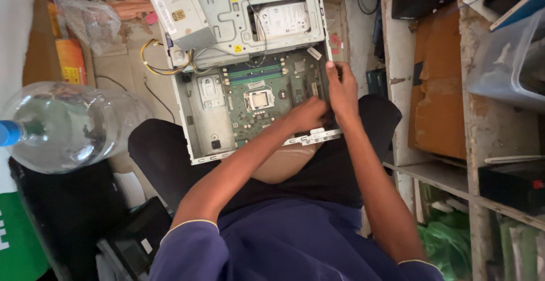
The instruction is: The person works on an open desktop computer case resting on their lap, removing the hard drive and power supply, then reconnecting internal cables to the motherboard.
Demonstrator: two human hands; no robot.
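Open PC case [196, 139] is rested on the lap; left hand [309, 114] curled on motherboard [267, 96] right edge, right hand [342, 91] clamped on case wall. Board could be flexed or scratched by slipping fingers.

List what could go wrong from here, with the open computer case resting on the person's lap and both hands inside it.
1. The open computer case rests on the lap, partly overhanging; it could tip or slide.
2. The left hand and right hand work bare on the green motherboard; a slip might bend parts or cut a finger on the metal edge.
3. The large water bottle lies close by; a leak could possibly reach the electronics.
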